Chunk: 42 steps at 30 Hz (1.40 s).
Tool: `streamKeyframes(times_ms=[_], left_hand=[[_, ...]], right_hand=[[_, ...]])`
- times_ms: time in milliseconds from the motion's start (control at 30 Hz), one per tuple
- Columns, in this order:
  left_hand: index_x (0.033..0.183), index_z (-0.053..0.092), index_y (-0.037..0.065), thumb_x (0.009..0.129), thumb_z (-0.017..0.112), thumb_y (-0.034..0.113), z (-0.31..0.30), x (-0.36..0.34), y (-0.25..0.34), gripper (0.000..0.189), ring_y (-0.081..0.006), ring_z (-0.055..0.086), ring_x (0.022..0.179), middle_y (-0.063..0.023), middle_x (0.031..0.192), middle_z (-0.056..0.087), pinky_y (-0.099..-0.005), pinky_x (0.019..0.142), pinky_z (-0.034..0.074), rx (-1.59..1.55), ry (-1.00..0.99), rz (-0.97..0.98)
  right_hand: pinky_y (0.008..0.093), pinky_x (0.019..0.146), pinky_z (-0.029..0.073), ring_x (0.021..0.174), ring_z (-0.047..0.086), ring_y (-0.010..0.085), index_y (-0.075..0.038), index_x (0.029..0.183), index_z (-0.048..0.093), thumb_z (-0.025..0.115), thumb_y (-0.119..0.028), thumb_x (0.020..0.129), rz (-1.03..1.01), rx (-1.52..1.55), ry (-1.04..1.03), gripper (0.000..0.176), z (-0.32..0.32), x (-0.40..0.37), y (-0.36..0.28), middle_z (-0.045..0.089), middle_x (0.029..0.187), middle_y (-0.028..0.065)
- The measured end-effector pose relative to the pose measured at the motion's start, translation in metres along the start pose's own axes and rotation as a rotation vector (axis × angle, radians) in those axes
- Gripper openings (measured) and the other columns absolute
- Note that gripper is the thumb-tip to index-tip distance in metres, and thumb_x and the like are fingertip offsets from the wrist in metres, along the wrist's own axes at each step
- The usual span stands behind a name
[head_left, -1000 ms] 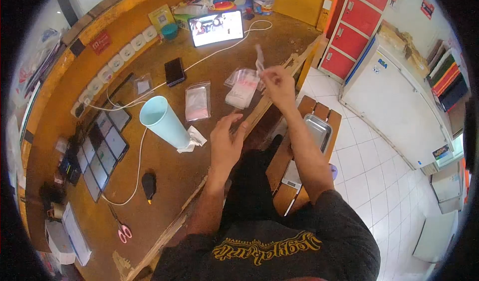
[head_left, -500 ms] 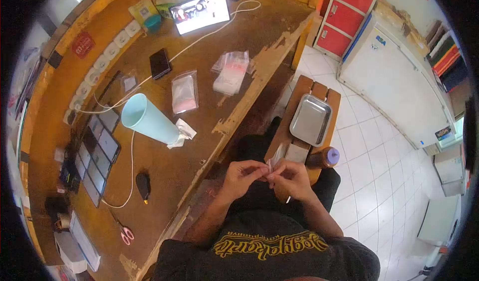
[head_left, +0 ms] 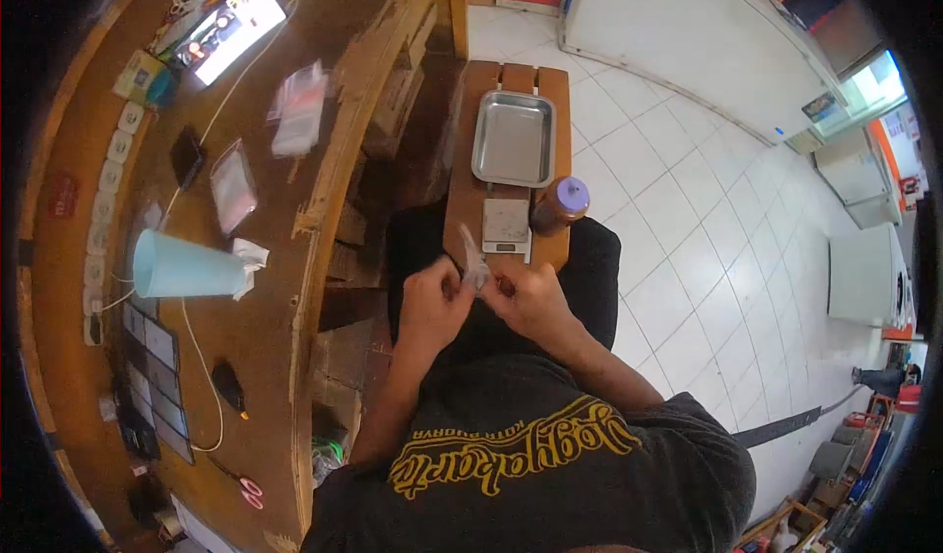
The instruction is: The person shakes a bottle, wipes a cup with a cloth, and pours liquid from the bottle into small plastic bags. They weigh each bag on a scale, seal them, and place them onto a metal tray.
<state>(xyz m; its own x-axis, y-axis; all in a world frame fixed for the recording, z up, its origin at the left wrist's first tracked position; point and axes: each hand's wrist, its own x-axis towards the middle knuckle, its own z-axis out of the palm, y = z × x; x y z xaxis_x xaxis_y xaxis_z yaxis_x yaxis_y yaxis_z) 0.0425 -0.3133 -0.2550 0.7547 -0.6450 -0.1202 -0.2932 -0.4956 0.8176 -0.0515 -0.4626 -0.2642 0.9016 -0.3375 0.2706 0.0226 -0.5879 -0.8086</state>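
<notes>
A small clear plastic bag point(head_left: 473, 258) is pinched between my two hands in front of my lap. My left hand point(head_left: 432, 303) grips its left side, fingers curled in. On the other side my right hand point(head_left: 527, 296) closes on the bag with thumb and fingers together. Just beyond the hands, a small digital scale point(head_left: 506, 221) lies on a wooden stool point(head_left: 469, 175). Behind the scale is a shallow metal tray point(head_left: 516, 140). A brown jar with a purple lid point(head_left: 572, 195) stands at the stool's right edge.
To the left, a wooden desk point(head_left: 270, 327) holds a light blue cup point(head_left: 187, 264) on its side, plastic bag packs point(head_left: 300, 111), pink-handled scissors point(head_left: 251, 494), a black cutter point(head_left: 228, 386) and a lit screen point(head_left: 236, 30). White tiled floor point(head_left: 688, 258) lies to the right.
My view has turned to the right, so the desk sits farther left and the stool nearer the middle. The bag now stands up more visibly between my hands.
</notes>
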Motion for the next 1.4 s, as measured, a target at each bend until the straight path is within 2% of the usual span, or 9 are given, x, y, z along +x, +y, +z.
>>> streamKeyframes(times_ms=[200, 333, 467, 633, 867, 1100, 1167, 1300, 1400], left_hand=[[0.097, 0.061, 0.004, 0.081, 0.065, 0.006, 0.016, 0.018, 0.002, 0.016, -0.0276, 0.057, 0.093, -0.0128, 0.125, 0.051, -0.0360, 0.081, 0.047, 0.173, 0.331, 0.520], [0.113, 0.061, 0.006, 0.080, 0.071, 0.013, 0.016, 0.028, 0.008, 0.035, -0.0317, 0.062, 0.107, -0.0146, 0.120, 0.060, -0.0407, 0.092, 0.047, -0.356, -0.047, 0.616], [0.125, 0.056, 0.002, 0.078, 0.080, 0.023, 0.038, 0.030, -0.006, 0.056, -0.0246, 0.062, 0.109, -0.0147, 0.119, 0.061, -0.0338, 0.091, 0.050, -0.371, -0.125, 0.354], [0.123, 0.056, 0.002, 0.079, 0.080, 0.023, 0.035, 0.036, -0.001, 0.055, -0.0208, 0.064, 0.102, -0.0102, 0.114, 0.062, -0.0304, 0.087, 0.051, -0.194, -0.080, 0.544], [0.113, 0.063, 0.002, 0.096, 0.066, 0.034, 0.048, 0.038, -0.092, 0.036, -0.0115, 0.058, 0.084, 0.0004, 0.096, 0.060, -0.0286, 0.071, 0.049, -1.136, -0.482, 0.074], [0.094, 0.067, 0.004, 0.103, 0.056, 0.028, 0.044, 0.025, -0.065, 0.028, -0.0050, 0.050, 0.069, 0.0032, 0.082, 0.059, -0.0195, 0.060, 0.040, -1.315, -0.218, -0.071], [0.098, 0.064, 0.003, 0.100, 0.060, 0.032, 0.044, 0.028, -0.095, 0.029, -0.0096, 0.054, 0.075, 0.0009, 0.085, 0.060, -0.0257, 0.069, 0.046, -0.948, -0.588, 0.017], [0.107, 0.060, 0.003, 0.097, 0.064, 0.041, 0.043, 0.025, -0.082, 0.039, -0.0097, 0.053, 0.074, 0.0004, 0.088, 0.059, -0.0264, 0.070, 0.045, -1.001, -0.495, -0.013], [0.116, 0.059, 0.004, 0.089, 0.073, 0.043, 0.021, 0.020, -0.030, 0.049, -0.0123, 0.059, 0.080, -0.0033, 0.094, 0.064, -0.0265, 0.076, 0.047, -0.652, 0.117, 0.142]], right_hand=[[0.0321, 0.044, 0.042, 0.042, 0.053, 0.0214, 0.001, 0.064, 0.061, 0.068, -0.011, 0.084, 0.060, 0.010, 0.025, 0.025, -0.023, -0.001, 0.005, 0.061, 0.057, 0.0117], [0.0269, 0.042, 0.033, 0.041, 0.043, 0.0113, 0.001, 0.068, 0.064, 0.065, -0.011, 0.087, 0.241, 0.561, 0.028, 0.022, -0.032, -0.001, 0.015, 0.055, 0.053, 0.0021], [0.0270, 0.055, 0.043, 0.056, 0.053, 0.0093, 0.000, 0.079, 0.070, 0.068, -0.010, 0.085, 0.517, 0.870, -0.142, 0.012, -0.042, 0.000, 0.015, 0.060, 0.062, 0.0013], [0.0273, 0.061, 0.048, 0.070, 0.062, 0.0174, -0.002, 0.084, 0.072, 0.079, -0.011, 0.080, -0.384, -0.084, 0.134, 0.012, -0.048, 0.012, 0.005, 0.067, 0.083, 0.0090], [0.0285, 0.068, 0.052, 0.079, 0.070, 0.0215, 0.003, 0.092, 0.073, 0.071, -0.003, 0.086, -0.156, 0.222, 0.075, 0.009, -0.059, 0.011, 0.011, 0.073, 0.093, 0.0143], [0.0291, 0.062, 0.052, 0.069, 0.070, 0.0218, 0.000, 0.096, 0.076, 0.073, -0.007, 0.086, -0.134, 0.131, 0.034, 0.013, -0.062, 0.019, -0.002, 0.072, 0.080, 0.0154], [0.0286, 0.064, 0.052, 0.071, 0.070, 0.0207, 0.001, 0.098, 0.075, 0.072, -0.008, 0.087, -0.110, 0.140, 0.031, 0.014, -0.065, 0.019, -0.002, 0.072, 0.080, 0.0155], [0.0281, 0.067, 0.053, 0.074, 0.071, 0.0206, 0.000, 0.099, 0.075, 0.071, -0.009, 0.088, -0.039, 0.188, 0.095, 0.015, -0.062, 0.020, -0.002, 0.073, 0.083, 0.0159], [0.0292, 0.071, 0.055, 0.076, 0.072, 0.0218, -0.001, 0.101, 0.075, 0.071, -0.011, 0.088, 0.043, 0.113, 0.032, 0.017, -0.060, 0.020, -0.005, 0.074, 0.087, 0.0168]])
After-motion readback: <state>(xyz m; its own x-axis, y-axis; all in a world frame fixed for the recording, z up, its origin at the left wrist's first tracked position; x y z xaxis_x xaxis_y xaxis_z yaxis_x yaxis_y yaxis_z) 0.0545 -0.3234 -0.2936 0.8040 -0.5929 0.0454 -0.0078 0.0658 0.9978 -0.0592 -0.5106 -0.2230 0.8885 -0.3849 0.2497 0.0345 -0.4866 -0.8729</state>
